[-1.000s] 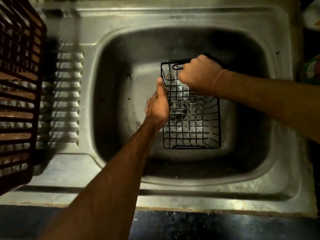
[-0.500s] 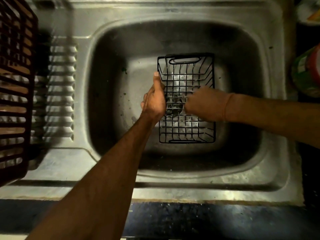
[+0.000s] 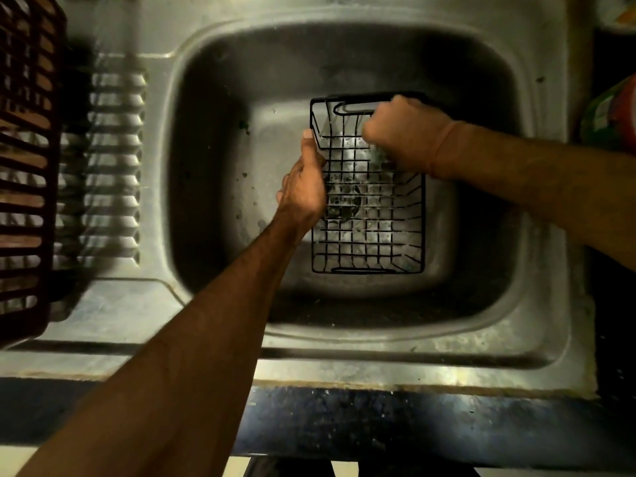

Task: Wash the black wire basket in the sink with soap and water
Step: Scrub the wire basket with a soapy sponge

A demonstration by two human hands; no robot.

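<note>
The black wire basket (image 3: 368, 187) sits open side up in the bowl of the steel sink (image 3: 378, 342), over the middle of the bowl floor, with soap suds (image 3: 347, 201) showing white through its grid.

Your left hand (image 3: 304, 187) is on the basket's left wall: the fingers curl round the rim and the thumb lies straight along the wire toward the far left corner.

Your right hand (image 3: 401, 136) is over the far end of the basket, just below its oblong handle slot, with the fingers curled down into a fist. Something dark and greenish (image 3: 377, 154) shows beneath the knuckles against the wire; you seem to be gripping it, but it is too blurred to name.

Left of the basket, beyond the bowl's edge, lies the ribbed draining board (image 3: 113, 160), and a dark slatted plastic crate (image 3: 24, 160) stands on its far left part. Right of the basket, past the sink's rim, a green and red container (image 3: 611, 115) is partly in view.
</note>
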